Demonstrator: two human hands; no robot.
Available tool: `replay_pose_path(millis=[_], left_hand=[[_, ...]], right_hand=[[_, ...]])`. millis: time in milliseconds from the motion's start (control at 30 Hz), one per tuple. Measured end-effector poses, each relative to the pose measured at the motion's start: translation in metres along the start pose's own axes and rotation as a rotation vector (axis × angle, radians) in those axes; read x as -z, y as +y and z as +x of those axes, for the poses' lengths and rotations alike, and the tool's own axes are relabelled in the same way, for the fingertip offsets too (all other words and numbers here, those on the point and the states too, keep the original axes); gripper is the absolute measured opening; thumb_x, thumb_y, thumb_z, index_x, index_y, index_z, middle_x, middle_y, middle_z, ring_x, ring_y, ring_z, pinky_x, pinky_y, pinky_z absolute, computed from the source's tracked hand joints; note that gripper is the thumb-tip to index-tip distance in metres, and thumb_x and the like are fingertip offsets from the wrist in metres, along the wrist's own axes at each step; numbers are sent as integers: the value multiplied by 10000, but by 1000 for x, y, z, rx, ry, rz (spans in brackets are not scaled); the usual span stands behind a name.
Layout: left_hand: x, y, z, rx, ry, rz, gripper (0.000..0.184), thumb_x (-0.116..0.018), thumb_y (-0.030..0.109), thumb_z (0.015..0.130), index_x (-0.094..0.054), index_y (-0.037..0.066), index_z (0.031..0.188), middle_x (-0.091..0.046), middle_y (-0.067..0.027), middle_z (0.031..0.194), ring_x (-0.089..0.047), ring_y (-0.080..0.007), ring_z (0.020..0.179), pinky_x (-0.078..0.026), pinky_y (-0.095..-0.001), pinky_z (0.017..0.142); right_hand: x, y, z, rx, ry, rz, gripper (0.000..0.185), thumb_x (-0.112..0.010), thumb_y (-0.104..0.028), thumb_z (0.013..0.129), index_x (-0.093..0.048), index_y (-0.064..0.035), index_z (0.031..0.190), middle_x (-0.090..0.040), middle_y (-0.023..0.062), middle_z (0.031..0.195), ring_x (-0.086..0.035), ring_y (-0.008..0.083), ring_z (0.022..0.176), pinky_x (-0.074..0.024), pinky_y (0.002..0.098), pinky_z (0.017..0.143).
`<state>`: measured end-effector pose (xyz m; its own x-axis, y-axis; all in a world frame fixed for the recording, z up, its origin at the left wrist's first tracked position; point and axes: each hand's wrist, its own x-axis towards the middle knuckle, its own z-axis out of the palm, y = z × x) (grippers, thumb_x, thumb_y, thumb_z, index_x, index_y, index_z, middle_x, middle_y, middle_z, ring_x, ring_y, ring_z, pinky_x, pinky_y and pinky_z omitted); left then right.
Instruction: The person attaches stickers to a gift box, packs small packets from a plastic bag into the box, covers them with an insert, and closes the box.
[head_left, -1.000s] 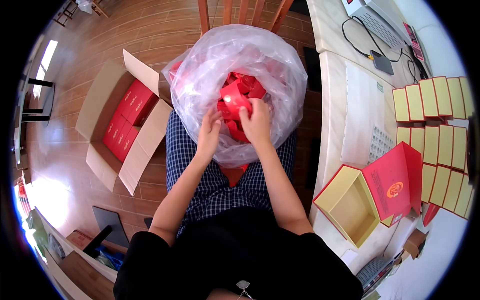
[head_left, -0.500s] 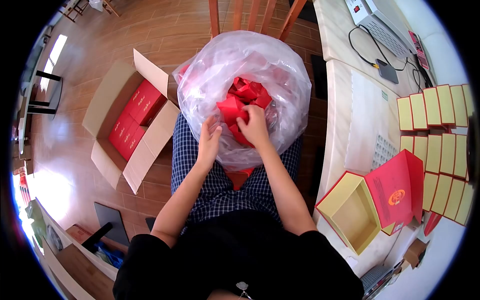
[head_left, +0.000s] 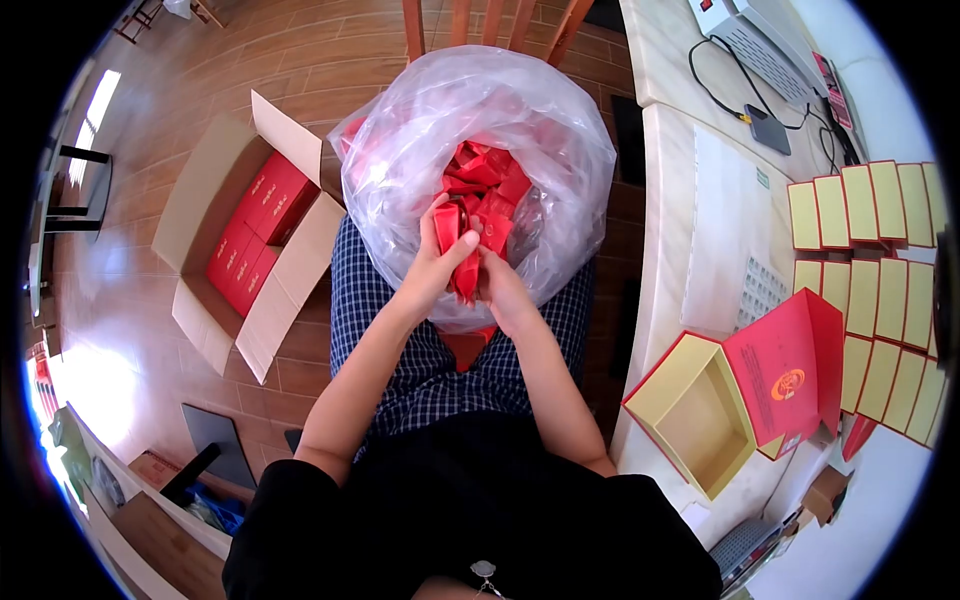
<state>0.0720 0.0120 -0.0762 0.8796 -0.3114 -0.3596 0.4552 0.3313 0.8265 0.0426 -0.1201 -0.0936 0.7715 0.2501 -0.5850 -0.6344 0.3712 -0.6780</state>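
Observation:
A clear plastic bag point(head_left: 385, 150) of red packets point(head_left: 485, 165) stands between the knees, its mouth wide open. Over the opening, my left hand point(head_left: 432, 268) grips a red packet point(head_left: 450, 232), thumb across its near side. My right hand point(head_left: 503, 292) is just beside it, fingers curled at the lower edge of red packets; what it holds, if anything, is partly hidden behind them.
On the floor at left sits an open carton point(head_left: 285, 290) with red boxes point(head_left: 235, 262). The counter point(head_left: 665, 190) at right bears an open red gift box point(head_left: 780, 370), rows of yellow-and-red boxes point(head_left: 875, 290) and a grey-white device point(head_left: 765, 50).
My left hand was apart with nothing in it and now grips a red packet. My right hand has moved down and left, close to the left one.

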Motion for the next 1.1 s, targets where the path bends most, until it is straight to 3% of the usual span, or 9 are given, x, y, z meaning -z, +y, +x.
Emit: replay_pose_path(millis=[33,133,267,400,533,667,700,833,1100], left_hand=[[4,-5,0,-40,41,116,720,-632,232,909,-172,106,1448,-444,-146,1325,-452,-212,1228,-374,-362,1029],[6,9,-13,120,39,-57,699,-653,243,897,-212,70,1410,-482,-135,1276,-492,-204,1191,-399,-356,1009],[20,5,-9,58,256,-105,690,-683,279,873,-255,61,1367,-497,-123,1220,-540,-209,1108,-452,-347,938],[13,19,-16,92,305,-167,471,-616,280,921,-368,96,1278,-550,-53,1088,-580,-144,974,-493,-300,812],[31,19,-14,157,234,-362,519,-661,298,881,-383,91,1268,-529,-67,1101,-563,-177,998,-487,-331,848],[23,37,-20,-15,377,-270,265,-591,284,931,-487,85,1072,-559,-35,881,-592,-153,804,-511,-317,741],[24,38,-17,-155,394,-256,253,-580,264,935,-453,92,1070,-530,-26,857,-578,-149,778,-508,-328,737],[16,39,-17,-349,565,-224,258,-552,244,947,-412,101,1111,-510,-32,885,-569,-163,807,-502,-339,756],[5,23,-33,-441,505,-334,257,-504,305,971,-443,64,1034,-525,-61,879,-551,-185,833,-475,-345,793]], right_hand=[[-2,-2,-1,-2,0,1,389,-364,-332,1000,-548,-55,1201,-661,78,995,-645,171,792,-496,305,612],[-12,-8,-5,16,113,-703,401,-379,-344,973,-582,-5,1037,-661,181,867,-662,260,719,-495,392,604],[-28,-5,-15,607,380,-883,317,-515,-278,930,-575,-15,1097,-644,178,926,-647,349,834,-502,412,773],[-40,-30,-26,1027,10,-903,506,-699,-276,810,-541,-33,1225,-567,151,1177,-586,330,1011,-474,415,839],[-39,-27,-29,983,-61,-1132,637,-746,-308,753,-508,-47,1283,-547,142,1204,-569,316,1027,-467,398,855],[-54,-24,-36,956,111,-902,394,-731,-179,759,-583,-23,1090,-603,132,1017,-605,306,908,-485,393,799],[-60,-26,-37,1014,176,-859,234,-707,-65,746,-587,-17,942,-611,127,869,-616,299,771,-493,381,693],[-56,-21,-32,1184,168,-1002,186,-696,30,731,-601,11,889,-621,123,785,-622,258,665,-493,326,594],[-65,-24,-39,1251,296,-959,153,-662,80,717,-594,9,833,-596,126,693,-599,258,582,-475,327,535]])
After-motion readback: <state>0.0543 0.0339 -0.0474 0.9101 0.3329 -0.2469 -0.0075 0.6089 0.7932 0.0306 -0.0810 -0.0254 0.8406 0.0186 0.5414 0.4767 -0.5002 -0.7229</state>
